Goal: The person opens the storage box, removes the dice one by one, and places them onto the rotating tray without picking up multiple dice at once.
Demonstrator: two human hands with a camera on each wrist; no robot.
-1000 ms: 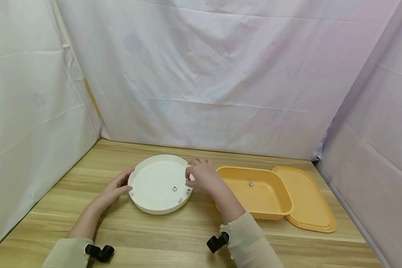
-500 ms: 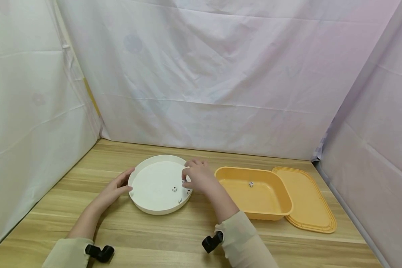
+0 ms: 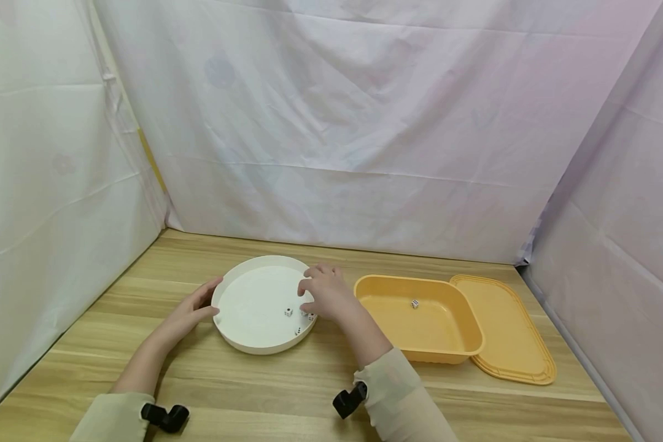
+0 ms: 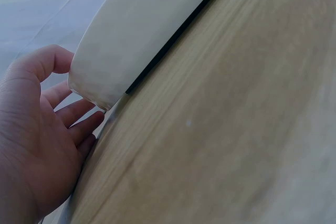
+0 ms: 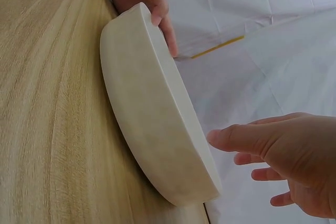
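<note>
- Three dice lie in the white round tray near its 4 o'clock rim; a fourth die sits in the orange tub, at the tray's 3 o'clock.
- Right hand hovers over those dice, fingers spread and loosely bent, holding nothing that shows.
- Left hand rests against the tray's 9 o'clock wall, fingers relaxed, thumb on the rim.
- Risk: the dice sit close together, so a pinch could knock a neighbour aside or lose its hold on so small a cube.
- Risk: a push on the rim could slide the tray along the table.
- Hidden: the right fingertips cover one die partly, and the tray wall blocks both wrist views of the dice.
- Pips are too small to read.
</note>
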